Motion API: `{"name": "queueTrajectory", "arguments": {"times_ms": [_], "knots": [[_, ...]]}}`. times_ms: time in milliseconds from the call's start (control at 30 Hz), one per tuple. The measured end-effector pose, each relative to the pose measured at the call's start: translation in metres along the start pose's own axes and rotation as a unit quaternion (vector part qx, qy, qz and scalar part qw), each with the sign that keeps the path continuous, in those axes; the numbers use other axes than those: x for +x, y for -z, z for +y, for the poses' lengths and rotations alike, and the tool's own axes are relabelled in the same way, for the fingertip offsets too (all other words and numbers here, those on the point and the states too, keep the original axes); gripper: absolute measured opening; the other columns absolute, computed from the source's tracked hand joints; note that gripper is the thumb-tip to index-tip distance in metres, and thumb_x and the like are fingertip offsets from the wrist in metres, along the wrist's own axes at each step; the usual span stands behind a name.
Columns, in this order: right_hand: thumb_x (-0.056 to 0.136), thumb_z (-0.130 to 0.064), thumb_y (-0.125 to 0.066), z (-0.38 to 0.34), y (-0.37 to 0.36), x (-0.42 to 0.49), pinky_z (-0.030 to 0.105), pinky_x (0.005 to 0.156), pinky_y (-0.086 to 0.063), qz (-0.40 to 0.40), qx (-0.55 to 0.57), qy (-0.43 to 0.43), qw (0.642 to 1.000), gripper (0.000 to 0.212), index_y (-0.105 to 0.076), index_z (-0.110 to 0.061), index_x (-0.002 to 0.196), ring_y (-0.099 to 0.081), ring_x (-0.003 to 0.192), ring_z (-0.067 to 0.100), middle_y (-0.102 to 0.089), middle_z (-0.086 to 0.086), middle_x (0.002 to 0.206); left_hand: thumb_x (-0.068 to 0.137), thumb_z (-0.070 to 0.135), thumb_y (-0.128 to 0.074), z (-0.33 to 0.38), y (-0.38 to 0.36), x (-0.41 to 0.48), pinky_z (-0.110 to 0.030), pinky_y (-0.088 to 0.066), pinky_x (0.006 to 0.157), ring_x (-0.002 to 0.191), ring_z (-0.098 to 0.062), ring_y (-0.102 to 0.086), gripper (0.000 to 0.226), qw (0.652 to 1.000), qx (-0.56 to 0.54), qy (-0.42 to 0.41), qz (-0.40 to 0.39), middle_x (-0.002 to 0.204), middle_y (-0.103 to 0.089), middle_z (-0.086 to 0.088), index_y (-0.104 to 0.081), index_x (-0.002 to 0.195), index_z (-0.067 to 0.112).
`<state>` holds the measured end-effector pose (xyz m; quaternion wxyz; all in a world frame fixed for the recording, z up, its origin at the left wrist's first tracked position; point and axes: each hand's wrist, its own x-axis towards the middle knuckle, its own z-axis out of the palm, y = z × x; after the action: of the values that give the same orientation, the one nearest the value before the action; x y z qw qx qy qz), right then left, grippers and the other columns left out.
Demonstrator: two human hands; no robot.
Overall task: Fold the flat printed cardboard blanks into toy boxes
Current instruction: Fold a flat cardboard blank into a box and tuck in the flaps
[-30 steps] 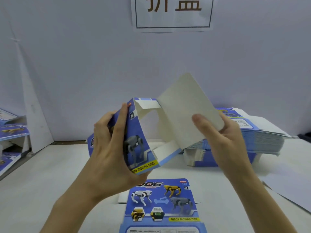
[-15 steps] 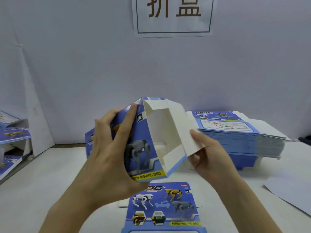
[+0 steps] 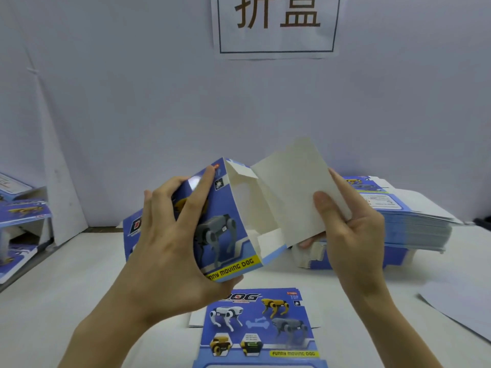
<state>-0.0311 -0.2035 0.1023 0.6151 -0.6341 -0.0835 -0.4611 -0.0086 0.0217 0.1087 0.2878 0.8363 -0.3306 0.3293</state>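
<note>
Against a pale wall [image 3: 132,102] bearing a paper sign [image 3: 276,25], a person at a white table [image 3: 66,288] folds printed toy cartons. A tall stack [image 3: 414,224] of flat blanks sits at the table's far right.

Held in the air over the middle of the table is the box [image 3: 220,229]. It is opened into a sleeve, with its blue robot-dog panel toward the camera and its open end turned right. Directly below it, a single blank [image 3: 260,322] lies flat, print up.

The left hand [image 3: 170,248] grips the box, fingers curled over the upper panel and thumb tucked under the lower edge. The right hand [image 3: 353,235] pinches the big white flap [image 3: 295,192], with its thumb [image 3: 322,205] on the inner face and its fingers behind. The flap stands swung outward, clear of the opening, and a small tab shows at the opening's top corner.

The end appears not yet closed, and the closing move carries the risk. If the flap is pushed in before the small tabs are folded, it would likely jam or crumple. Bending it off its score line would crease the print. Too hard a squeeze from the left hand could skew the sleeve, so the flap's edge misses its slot. Too slack a hold could let the card spring flat or drop onto the blank beneath.
</note>
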Motion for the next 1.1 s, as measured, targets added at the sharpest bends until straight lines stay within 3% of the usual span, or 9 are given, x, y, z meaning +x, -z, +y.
{"name": "queueTrajectory", "arguments": {"times_ms": [100, 167, 300, 400, 467, 633, 867, 967, 1100], "knots": [[0.095, 0.0, -0.052, 0.003, 0.0, -0.002, 0.005, 0.054, -0.047, -0.012, -0.118, 0.119, 0.986, 0.039, -0.06, -0.027, 0.123, -0.058, 0.07, -0.007, -0.067, -0.022, 0.098, 0.048, 0.07, -0.066, 0.004, -0.007, -0.001, -0.062, -0.034, 0.106, 0.129, -0.023, -0.033, 0.12, 1.0, 0.008, 0.015, -0.021, 0.133, -0.019, 0.012, -0.005, 0.149, 0.046], [0.094, -0.01, -0.051, 0.003, 0.0, -0.001, 0.005, 0.061, -0.043, -0.022, -0.153, 0.135, 0.979, 0.036, -0.058, -0.028, 0.125, -0.058, 0.074, -0.002, -0.07, -0.024, 0.097, 0.05, 0.07, -0.066, 0.005, -0.011, -0.001, -0.063, -0.036, 0.104, 0.13, -0.031, -0.034, 0.12, 0.999, 0.031, 0.017, -0.02, 0.134, -0.021, 0.006, -0.009, 0.151, 0.04], [0.094, -0.042, -0.045, -0.012, -0.001, 0.005, 0.009, 0.066, -0.048, -0.088, 0.076, -0.041, 0.992, 0.028, -0.071, -0.051, 0.102, -0.064, 0.086, -0.006, -0.072, -0.021, 0.097, 0.05, 0.069, -0.067, 0.007, -0.014, 0.0, -0.067, -0.042, 0.095, 0.129, -0.036, -0.034, 0.121, 0.999, 0.051, 0.006, 0.0, 0.137, -0.022, -0.002, -0.013, 0.152, 0.031], [0.084, -0.044, -0.054, -0.02, 0.001, 0.008, 0.021, 0.059, -0.054, -0.12, 0.263, -0.217, 0.932, 0.025, -0.077, -0.038, 0.086, -0.069, 0.077, 0.003, -0.074, -0.011, 0.086, 0.051, 0.072, -0.062, 0.01, -0.014, 0.001, -0.074, -0.041, 0.087, 0.136, -0.02, -0.018, 0.118, 0.997, 0.066, -0.026, 0.017, 0.139, -0.025, -0.009, -0.016, 0.151, 0.028], [0.079, -0.037, -0.056, -0.018, 0.004, 0.009, 0.025, 0.058, -0.056, -0.151, 0.265, -0.257, 0.917, 0.025, -0.079, -0.028, 0.086, -0.07, 0.076, 0.009, -0.075, -0.004, 0.087, 0.049, 0.067, -0.067, 0.009, -0.015, 0.001, -0.077, -0.038, 0.086, 0.135, -0.016, -0.012, 0.119, 0.996, 0.076, -0.038, 0.029, 0.138, -0.026, -0.011, -0.019, 0.15, 0.025], [0.074, -0.029, -0.062, -0.016, 0.008, 0.014, 0.023, 0.053, -0.054, -0.098, 0.203, -0.242, 0.944, 0.025, -0.075, -0.019, 0.093, -0.069, 0.075, 0.009, -0.075, 0.0, 0.089, 0.047, 0.06, -0.076, 0.007, -0.013, 0.001, -0.069, -0.044, 0.09, 0.132, -0.033, -0.031, 0.124, 0.998, 0.045, -0.034, 0.023, 0.141, -0.022, -0.007, -0.015, 0.151, 0.029], [0.082, -0.028, -0.06, -0.016, 0.005, 0.01, 0.023, 0.059, -0.056, -0.086, 0.142, -0.18, 0.97, 0.019, -0.077, -0.032, 0.09, -0.067, 0.077, 0.005, -0.074, -0.007, 0.088, 0.047, 0.061, -0.076, 0.006, -0.014, 0.002, -0.07, -0.043, 0.09, 0.137, -0.024, -0.02, 0.127, 0.997, 0.062, -0.038, 0.013, 0.143, -0.018, -0.006, -0.011, 0.151, 0.03], [0.096, -0.016, -0.052, -0.019, -0.004, 0.002, 0.018, 0.068, -0.051, -0.09, 0.052, -0.076, 0.992, 0.032, -0.074, -0.039, 0.095, -0.063, 0.082, 0.0, -0.073, -0.014, 0.092, 0.047, 0.061, -0.076, 0.007, -0.02, 0.002, -0.073, -0.025, 0.103, 0.138, -0.02, -0.009, 0.127, 0.993, 0.102, -0.038, 0.038, 0.141, -0.021, -0.012, -0.012, 0.151, 0.027], [0.097, -0.022, -0.049, -0.023, -0.021, -0.017, 0.01, 0.075, -0.047, -0.16, 0.016, -0.006, 0.987, 0.038, -0.055, -0.039, 0.13, -0.058, 0.113, -0.003, -0.066, -0.024, 0.111, 0.052, 0.062, -0.068, 0.014, -0.028, 0.001, -0.054, 0.002, 0.117, 0.138, -0.035, -0.021, 0.12, 0.993, 0.107, -0.006, 0.051, 0.141, -0.02, -0.016, -0.011, 0.151, 0.026]]}}
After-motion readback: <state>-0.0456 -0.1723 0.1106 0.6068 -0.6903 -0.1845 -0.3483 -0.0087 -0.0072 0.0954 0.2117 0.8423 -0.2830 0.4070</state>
